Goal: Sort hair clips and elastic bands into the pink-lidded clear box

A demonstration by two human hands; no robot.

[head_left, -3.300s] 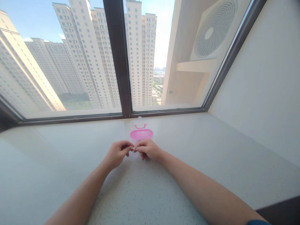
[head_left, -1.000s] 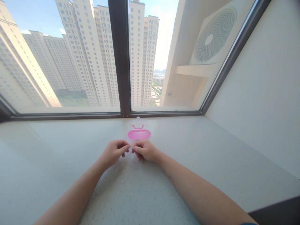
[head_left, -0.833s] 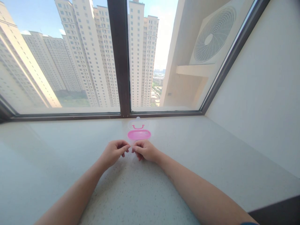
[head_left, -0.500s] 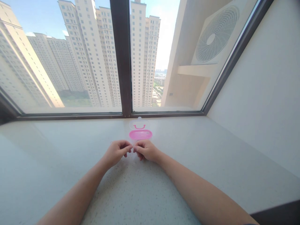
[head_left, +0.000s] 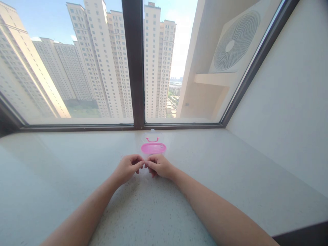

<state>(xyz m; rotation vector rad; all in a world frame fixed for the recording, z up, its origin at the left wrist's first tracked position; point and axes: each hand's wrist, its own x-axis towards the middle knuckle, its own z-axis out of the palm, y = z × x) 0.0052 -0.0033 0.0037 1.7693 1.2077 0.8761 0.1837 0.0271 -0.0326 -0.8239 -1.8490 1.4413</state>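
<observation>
Basically the left hand point(head_left: 130, 167) and right hand point(head_left: 159, 166) are pinched closed, tip to tip, can't tell if anything's between them, just near of that open pink plastic case point(head_left: 153, 148) on the windowsill point(head_left: 66, 184).

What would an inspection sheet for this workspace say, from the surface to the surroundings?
Surface: pale, speckled sill below a window.
Job's things: open pink container; clear lid with pink handle just beyond it; anything pinched is too small to tell.
Clutter: faint small item beside left hand, unidentifiable.
Grippers: left hand and right hand, fingertips together or nearly so, near the container.
Cables: nothing seen.
Surroundings: white wall at right; outside, tall buildings and a fan unit.
</observation>
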